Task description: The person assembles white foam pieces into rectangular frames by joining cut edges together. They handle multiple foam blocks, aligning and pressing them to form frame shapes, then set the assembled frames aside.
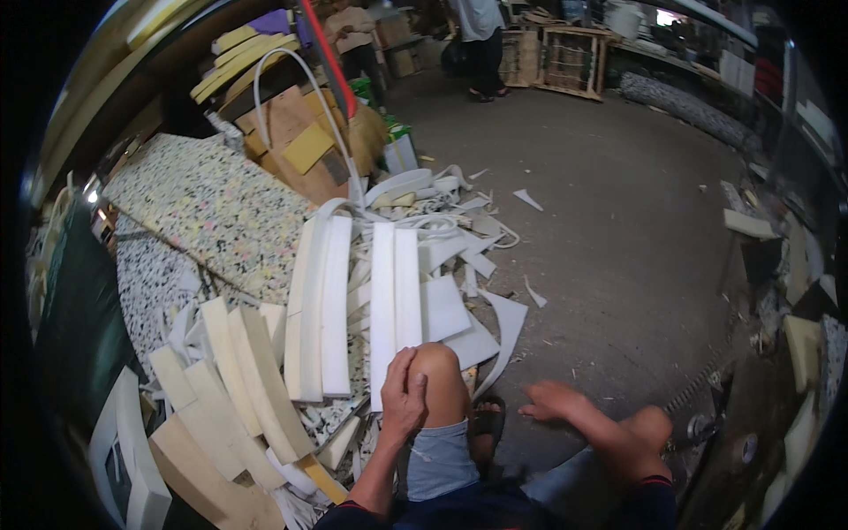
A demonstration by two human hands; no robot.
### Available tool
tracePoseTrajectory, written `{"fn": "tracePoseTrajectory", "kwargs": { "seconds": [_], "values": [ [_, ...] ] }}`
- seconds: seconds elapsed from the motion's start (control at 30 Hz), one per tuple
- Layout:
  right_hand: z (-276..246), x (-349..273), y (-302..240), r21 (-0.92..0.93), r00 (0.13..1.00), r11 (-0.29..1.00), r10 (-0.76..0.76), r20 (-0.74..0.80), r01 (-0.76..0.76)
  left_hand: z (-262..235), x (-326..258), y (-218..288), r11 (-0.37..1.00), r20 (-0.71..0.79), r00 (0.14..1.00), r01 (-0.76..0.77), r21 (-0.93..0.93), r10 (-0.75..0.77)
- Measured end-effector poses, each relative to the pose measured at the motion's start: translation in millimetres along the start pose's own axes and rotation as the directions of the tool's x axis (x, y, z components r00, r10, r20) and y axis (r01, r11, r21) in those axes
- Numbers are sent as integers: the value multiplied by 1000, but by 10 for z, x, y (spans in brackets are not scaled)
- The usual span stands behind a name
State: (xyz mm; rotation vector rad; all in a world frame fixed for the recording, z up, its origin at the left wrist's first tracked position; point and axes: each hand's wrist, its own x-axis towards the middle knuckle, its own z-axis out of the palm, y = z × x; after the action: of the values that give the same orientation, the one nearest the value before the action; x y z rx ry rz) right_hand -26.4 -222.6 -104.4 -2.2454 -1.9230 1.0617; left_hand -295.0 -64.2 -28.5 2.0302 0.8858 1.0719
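Note:
My left hand (404, 395) rests against the side of my bent left knee (438, 367), its fingers lying along it with nothing visible in them. Just beyond it are two long white foam strips (395, 283) side by side, and the hand covers the near end of one. Over the grey floor, my right hand (558, 402) is held out with its fingers stretched and slightly blurred, the forearm crossing near my right knee (649, 426). It holds nothing. Left of the white strips stand more long, curved foam strips (320, 309), white and cream.
Cream foam blocks (252, 375) and a speckled foam slab (212, 203) lie on the left. White offcuts (503, 331) are strewn in front of me. A broom (364, 137) and stacked yellow foam (243, 62) stand farther back. Two people (481, 35) and a wooden frame (570, 62) are in the background.

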Motion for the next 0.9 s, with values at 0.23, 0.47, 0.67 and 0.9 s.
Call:
{"fn": "tracePoseTrajectory", "kwargs": {
  "seconds": [0.23, 0.47, 0.67, 0.9],
  "values": [
    [-77, -44, -74, 4, 999, 999, 32, 30, -32, -23, -19, 10, 999, 12, 999, -36, 23, 35],
    [-120, -53, -113, 10, 1000, 1000, -14, -17, 14, -28, 0, 7, 1000, 25, 999, -26, 3, 26],
    [-36, -43, -62, -24, 999, 1000, -5, -54, 4, -29, -22, -54, 999, 17, 1000, 4, 51, -5],
    [0, -8, -23, 6, 1000, 1000, -8, 11, 8, -145, 108, -384, 926, 296, 926, 304, -224, -233]
  ]
}}
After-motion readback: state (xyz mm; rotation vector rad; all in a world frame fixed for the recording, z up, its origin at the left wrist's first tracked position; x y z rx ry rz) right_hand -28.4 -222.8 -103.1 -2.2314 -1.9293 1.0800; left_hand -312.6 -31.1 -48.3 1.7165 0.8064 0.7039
